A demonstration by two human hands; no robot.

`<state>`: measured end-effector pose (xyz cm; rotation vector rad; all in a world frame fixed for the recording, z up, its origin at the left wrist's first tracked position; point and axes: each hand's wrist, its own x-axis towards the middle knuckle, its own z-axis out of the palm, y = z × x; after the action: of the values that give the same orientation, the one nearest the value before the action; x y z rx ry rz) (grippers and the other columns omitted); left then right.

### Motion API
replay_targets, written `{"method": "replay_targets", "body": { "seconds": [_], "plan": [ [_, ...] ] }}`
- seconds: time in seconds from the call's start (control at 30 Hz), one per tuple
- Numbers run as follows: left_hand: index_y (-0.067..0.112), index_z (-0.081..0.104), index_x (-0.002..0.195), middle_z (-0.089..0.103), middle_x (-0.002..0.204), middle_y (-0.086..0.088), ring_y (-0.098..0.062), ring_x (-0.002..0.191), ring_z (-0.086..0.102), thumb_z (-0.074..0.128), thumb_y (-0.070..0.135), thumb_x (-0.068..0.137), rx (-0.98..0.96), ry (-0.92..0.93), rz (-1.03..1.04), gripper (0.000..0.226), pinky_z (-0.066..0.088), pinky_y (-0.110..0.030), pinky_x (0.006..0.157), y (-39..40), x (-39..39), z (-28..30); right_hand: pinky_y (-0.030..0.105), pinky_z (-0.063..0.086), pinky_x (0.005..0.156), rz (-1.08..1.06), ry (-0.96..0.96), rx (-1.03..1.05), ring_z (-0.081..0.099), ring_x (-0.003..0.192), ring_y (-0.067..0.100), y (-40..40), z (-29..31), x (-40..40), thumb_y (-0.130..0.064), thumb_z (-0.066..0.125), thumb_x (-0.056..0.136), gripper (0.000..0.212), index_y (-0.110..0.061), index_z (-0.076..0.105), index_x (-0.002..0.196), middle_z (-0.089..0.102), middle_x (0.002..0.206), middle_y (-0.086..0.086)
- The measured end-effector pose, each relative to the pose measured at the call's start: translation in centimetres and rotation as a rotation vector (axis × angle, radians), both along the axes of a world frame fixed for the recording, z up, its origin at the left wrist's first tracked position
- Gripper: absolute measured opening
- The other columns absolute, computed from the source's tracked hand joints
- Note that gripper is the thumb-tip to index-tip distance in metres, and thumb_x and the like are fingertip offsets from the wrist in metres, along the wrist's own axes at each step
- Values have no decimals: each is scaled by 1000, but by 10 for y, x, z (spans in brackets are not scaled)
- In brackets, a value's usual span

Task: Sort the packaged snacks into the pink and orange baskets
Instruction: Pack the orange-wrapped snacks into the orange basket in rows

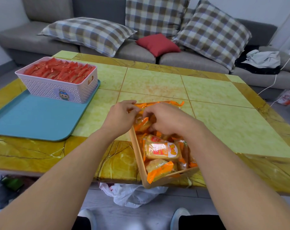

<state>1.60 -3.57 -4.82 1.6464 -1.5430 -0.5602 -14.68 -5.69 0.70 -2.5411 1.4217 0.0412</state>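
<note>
Both hands meet over the far end of the orange basket (137, 151), which sits at the near edge of the bench (157, 83) with its near corner jutting a little past the edge. The left hand (120, 117) has its fingers curled onto the crinkled orange wrappers at the far left of the basket. The right hand (165, 119) is just beside it, fingers bent down and pinching an orange snack pack (141, 124) at the pile's top. The two hands almost touch.

The basket is filled with orange snack packs (162, 151), lying across one another, some with cake visible through clear film.

Far to the left, the pink basket (57, 87) stands on the far end of a blue tray (36, 120) and is packed with red snack packs (57, 72).

Beyond the bench stands a grey sofa (24, 39) with checked cushions (87, 34) and a small red cushion (157, 44). A white plastic bag (132, 195) lies on the floor below the near edge.
</note>
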Motion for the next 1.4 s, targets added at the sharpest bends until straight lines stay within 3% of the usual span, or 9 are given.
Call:
{"method": "replay_targets", "body": {
  "seconds": [0.13,0.37,0.53,0.7,0.87,1.07,1.2,1.3,1.4],
  "plan": [
    [19,78,106,61,137,5,-16,118,59,64,11,94,-2,-6,-14,20,45,-29,99,-3,3,-3,36,50,83,18,-155,92,59,101,15,-5,7,-10,-22,80,83,36,-40,54,101,61,109,-11],
    [23,72,111,61,137,6,-17,128,53,53,17,100,4,85,11,23,44,-36,104,-1,0,0,47,54,94,-133,-560,189,69,102,15,-14,17,-22,-33,72,88,43,-24,56,126,72,110,-7],
    [27,72,112,54,143,13,-6,139,37,48,41,104,-102,189,-68,29,28,-28,108,6,-2,12,49,57,93,-200,-692,261,74,94,21,-12,18,-22,-22,72,92,42,-20,52,129,75,106,0],
    [29,71,97,69,119,19,-2,117,61,78,46,81,-133,384,-111,25,52,-38,98,11,-1,17,42,61,87,-254,-947,595,76,91,30,0,35,-25,-3,68,94,35,-6,55,127,76,107,15],
    [18,67,99,68,85,4,-10,80,64,83,35,79,-285,561,-18,31,54,-29,71,17,2,36,35,62,69,-369,-388,279,76,63,23,4,45,-35,-18,78,89,24,-16,65,109,77,76,12],
    [22,76,89,70,89,3,-15,88,64,82,32,79,-198,22,-103,16,51,-34,75,20,0,36,36,58,81,-249,178,77,69,86,19,16,49,-36,-40,90,71,34,-28,77,100,74,94,-7],
    [27,76,102,62,91,4,-23,97,57,80,42,74,-119,-381,-131,32,40,-37,88,16,-5,22,38,56,88,-289,272,50,67,99,24,18,43,-31,-44,90,68,53,-27,73,115,71,108,-4],
    [30,71,118,62,110,3,-22,112,55,89,37,70,-117,-333,-74,52,43,-45,99,14,-6,20,32,51,77,-330,245,5,68,97,24,17,42,-33,-41,91,68,53,-27,72,115,72,107,-3],
    [32,75,103,63,119,6,-18,118,53,89,36,70,-136,-294,-60,36,43,-45,102,11,-4,20,32,50,75,-353,236,-26,68,96,25,17,44,-38,-41,92,67,53,-26,72,113,71,106,-2]
  ]
}}
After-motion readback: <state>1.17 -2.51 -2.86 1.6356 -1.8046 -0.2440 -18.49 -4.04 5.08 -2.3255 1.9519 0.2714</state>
